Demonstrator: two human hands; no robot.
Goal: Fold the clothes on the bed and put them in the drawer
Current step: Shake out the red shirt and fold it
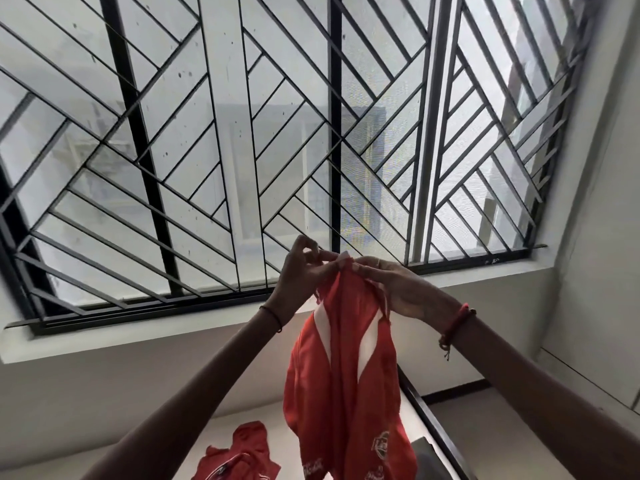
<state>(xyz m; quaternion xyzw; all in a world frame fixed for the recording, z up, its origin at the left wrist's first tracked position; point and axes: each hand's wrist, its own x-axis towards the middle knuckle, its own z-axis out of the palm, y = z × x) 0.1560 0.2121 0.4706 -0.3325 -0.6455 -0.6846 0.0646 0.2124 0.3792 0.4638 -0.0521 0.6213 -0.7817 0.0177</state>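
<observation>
A red garment with white stripes and white print hangs in the air in front of the window. My left hand and my right hand are raised together and both pinch its top edge, fingertips almost touching. The cloth droops down from them in folds. A second red garment lies crumpled on the white bed at the bottom of the view. No drawer is in view.
A large window with a black diagonal grille fills the upper view above a white sill. The bed's dark frame edge runs along the right. A dark object lies by that edge.
</observation>
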